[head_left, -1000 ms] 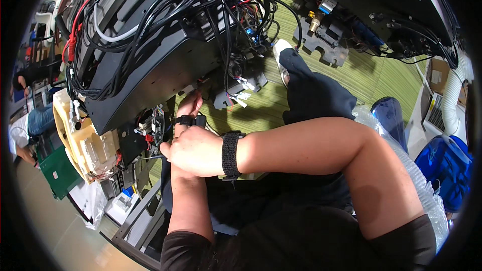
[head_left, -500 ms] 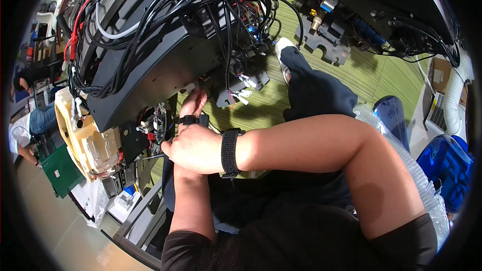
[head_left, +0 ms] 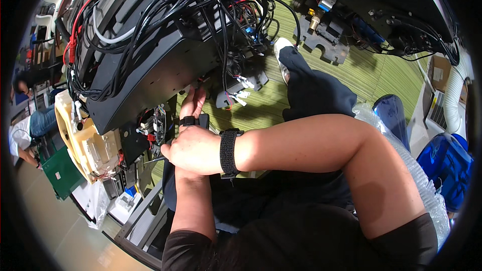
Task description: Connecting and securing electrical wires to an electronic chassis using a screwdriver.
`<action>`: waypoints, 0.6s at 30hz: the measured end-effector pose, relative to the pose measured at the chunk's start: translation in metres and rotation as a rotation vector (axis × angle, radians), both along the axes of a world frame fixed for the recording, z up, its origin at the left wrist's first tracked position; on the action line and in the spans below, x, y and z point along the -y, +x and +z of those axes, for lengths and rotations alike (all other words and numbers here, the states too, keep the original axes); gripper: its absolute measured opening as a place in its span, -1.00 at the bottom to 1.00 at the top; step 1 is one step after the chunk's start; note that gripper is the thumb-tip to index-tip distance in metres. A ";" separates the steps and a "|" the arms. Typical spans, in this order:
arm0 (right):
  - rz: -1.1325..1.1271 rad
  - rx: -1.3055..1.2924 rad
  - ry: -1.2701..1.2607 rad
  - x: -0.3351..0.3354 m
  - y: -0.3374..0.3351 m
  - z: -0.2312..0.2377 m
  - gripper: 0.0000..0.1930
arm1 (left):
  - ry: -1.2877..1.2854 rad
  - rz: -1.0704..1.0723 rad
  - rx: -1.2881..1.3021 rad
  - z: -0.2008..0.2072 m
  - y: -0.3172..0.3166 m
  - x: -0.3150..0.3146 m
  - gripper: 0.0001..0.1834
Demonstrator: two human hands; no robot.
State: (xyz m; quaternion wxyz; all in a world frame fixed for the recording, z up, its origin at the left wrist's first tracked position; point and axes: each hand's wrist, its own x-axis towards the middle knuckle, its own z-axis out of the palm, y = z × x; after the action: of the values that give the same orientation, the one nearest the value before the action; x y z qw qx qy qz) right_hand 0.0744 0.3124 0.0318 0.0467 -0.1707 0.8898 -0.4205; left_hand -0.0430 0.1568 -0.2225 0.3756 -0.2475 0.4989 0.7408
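Note:
A large black metal housing carries bundles of black cables along its top. My left hand reaches up to its lower edge, fingers stretched out and slightly apart; the fingertips partly disappear at the edge. Crossing over my left wrist is my right hand, its fingers closed, mostly seen from the back. A thin dark shaft, like a screwdriver's, sticks out leftward beside the right thumb. Left of the hands, a cluster of wires and small connectors sits under the housing. Loose white connectors hang to the right.
Another black machine part with a notched metal plate stands at the far right. A cream foam block and a green panel are at left, near another person. Clear bubble wrap lies at right.
The fingers of my left hand have shifted a little and spread slightly at the housing's edge. My right hand has barely moved.

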 end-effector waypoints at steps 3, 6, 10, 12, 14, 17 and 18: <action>0.022 -0.010 -0.035 0.001 -0.001 0.003 -0.81 | 0.012 -0.011 0.015 0.005 -0.003 0.007 -0.70; 0.213 0.154 0.022 -0.008 -0.008 0.011 -0.60 | 0.031 0.014 0.090 0.007 -0.003 0.005 -0.70; 0.024 -0.058 0.048 -0.006 0.000 -0.003 -0.81 | -0.042 -0.053 0.125 0.009 -0.005 0.001 -0.67; -0.019 -0.002 0.128 -0.009 0.001 0.001 -0.80 | -0.050 -0.078 0.139 0.011 -0.005 0.006 -0.66; -0.006 -0.094 0.066 -0.005 0.003 -0.020 -0.77 | -0.040 -0.120 0.096 0.013 -0.005 0.009 -0.65; 0.040 -0.065 0.059 -0.012 0.006 -0.032 -0.68 | -0.002 -0.093 0.093 0.009 -0.004 0.006 -0.69; 0.054 -0.067 0.108 -0.012 0.007 -0.032 -0.64 | -0.012 -0.077 0.085 0.009 -0.003 0.007 -0.69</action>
State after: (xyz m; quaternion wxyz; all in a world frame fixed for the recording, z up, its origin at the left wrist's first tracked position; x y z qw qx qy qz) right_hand 0.0812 0.3244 -0.0005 0.0375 -0.2060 0.9074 -0.3644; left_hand -0.0457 0.1495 -0.2134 0.4233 -0.2615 0.4960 0.7116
